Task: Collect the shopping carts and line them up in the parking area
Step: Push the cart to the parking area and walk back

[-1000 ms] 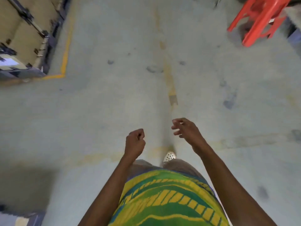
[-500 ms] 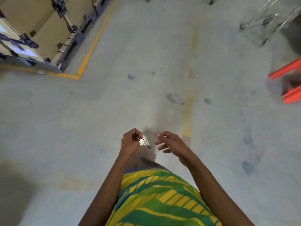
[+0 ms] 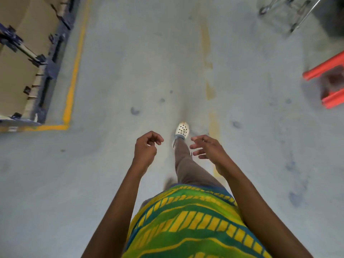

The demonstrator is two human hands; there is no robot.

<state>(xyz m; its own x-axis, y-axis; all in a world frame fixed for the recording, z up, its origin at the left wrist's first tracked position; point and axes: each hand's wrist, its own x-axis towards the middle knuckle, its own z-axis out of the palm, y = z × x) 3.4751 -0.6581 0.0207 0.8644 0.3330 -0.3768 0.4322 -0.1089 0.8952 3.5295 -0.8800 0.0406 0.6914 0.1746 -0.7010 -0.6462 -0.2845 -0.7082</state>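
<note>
From the left I count one rack (image 3: 28, 58) of cardboard boxes inside one yellow floor line (image 3: 73, 71), then my two hands held out over the concrete floor (image 3: 111, 90). My left hand (image 3: 146, 148) is loosely curled and holds nothing; my right hand (image 3: 208, 148) has its fingers spread, also empty, with one white shoe (image 3: 182, 130) between them. One cart (image 3: 284, 13), blurred, stands far right at the top, well apart from both hands, and one red stool (image 3: 329, 81) sits below it.
</note>
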